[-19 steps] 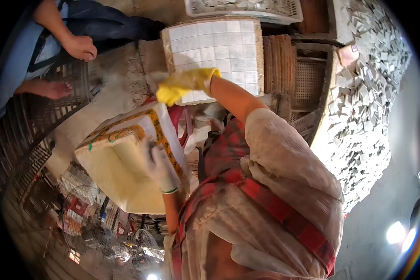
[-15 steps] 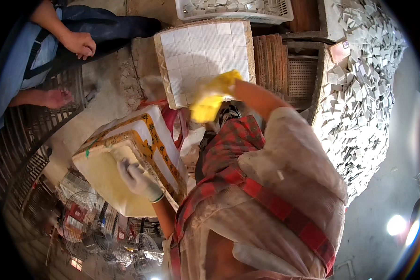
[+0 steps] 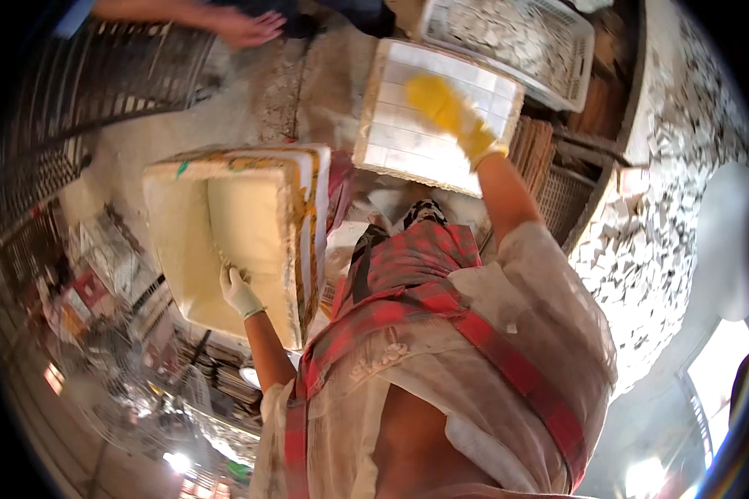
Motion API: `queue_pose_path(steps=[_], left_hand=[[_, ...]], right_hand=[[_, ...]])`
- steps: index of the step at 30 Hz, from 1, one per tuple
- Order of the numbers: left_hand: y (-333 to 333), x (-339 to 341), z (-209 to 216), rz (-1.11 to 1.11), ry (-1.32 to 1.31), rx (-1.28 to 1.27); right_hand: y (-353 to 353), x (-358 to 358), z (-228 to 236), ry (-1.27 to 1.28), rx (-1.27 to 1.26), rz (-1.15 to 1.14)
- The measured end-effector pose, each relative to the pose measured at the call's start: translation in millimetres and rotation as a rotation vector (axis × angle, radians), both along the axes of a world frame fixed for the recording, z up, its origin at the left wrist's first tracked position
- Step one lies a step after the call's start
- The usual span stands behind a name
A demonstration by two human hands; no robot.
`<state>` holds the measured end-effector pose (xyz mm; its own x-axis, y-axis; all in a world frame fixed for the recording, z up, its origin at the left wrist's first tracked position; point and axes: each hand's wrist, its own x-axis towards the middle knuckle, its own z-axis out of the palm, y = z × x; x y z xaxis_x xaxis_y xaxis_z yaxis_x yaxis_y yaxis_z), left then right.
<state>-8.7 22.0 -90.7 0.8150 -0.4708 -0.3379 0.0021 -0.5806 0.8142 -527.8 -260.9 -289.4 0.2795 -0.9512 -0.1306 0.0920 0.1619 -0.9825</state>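
My left hand point(image 3: 240, 293), in a white glove, reaches into the mouth of a cream foam box point(image 3: 175, 241) with printed tape on its side. Its fingers are apart and nothing shows in them. Farther off to the right, my right hand point(image 3: 449, 112) wears a yellow glove and is smeared by motion. It is over white square tiles point(image 3: 416, 141) laid in rows on a rough-edged, pale slab or box; whether it touches them or holds anything is unclear.
A white plastic basket point(image 3: 587, 62) of tile pieces stands at the back right. Beside the tiles are brown boards point(image 3: 531, 150). Loose tiles point(image 3: 649, 258) heap up along the right. A co-worker's hand point(image 3: 250, 29) shows at the top left, near a metal rack point(image 3: 133, 71). A wire fan point(image 3: 116, 374) stands lower left.
The view has turned, so the foam box now faces me more and the tiles sit farther right. My right hand has swept across the tiles. My left hand remains at the box.
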Motion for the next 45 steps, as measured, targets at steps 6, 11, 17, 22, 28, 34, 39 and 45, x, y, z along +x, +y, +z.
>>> queue_pose_path(steps=[6,11,17,22,28,34,39,45], left_hand=[[35.3,58.9,-40.5,-0.156,-0.075,0.088],[40.0,119.3,-91.5,-0.325,-0.311,0.343],[2.9,98.1,-100.4,-0.214,-0.387,0.643],[11.1,18.4,-101.1,-0.524,-0.440,0.552],[5.9,-10.2,-22.5,-0.437,-0.034,0.558],[32.8,-11.7,-46.1,-0.470,-0.364,0.475],[38.6,-15.2,-19.7,-0.481,-0.225,0.522],[81.5,-4.6,29.2,-0.286,-0.448,0.264]], right_hand=[[102.6,102.0,78.3,-0.172,0.810,0.850],[64.2,89.7,158.4,-0.277,0.902,0.509],[30.9,116.3,310.2,0.056,0.525,0.317],[47.2,219.7,397.9,0.079,0.080,0.616],[67.5,397.3,320.1,0.774,-1.202,0.857],[55.6,510.9,180.8,1.192,-1.695,1.174],[64.6,540.2,168.0,1.330,-1.615,1.553],[65.7,549.5,165.1,1.376,-0.928,1.477]])
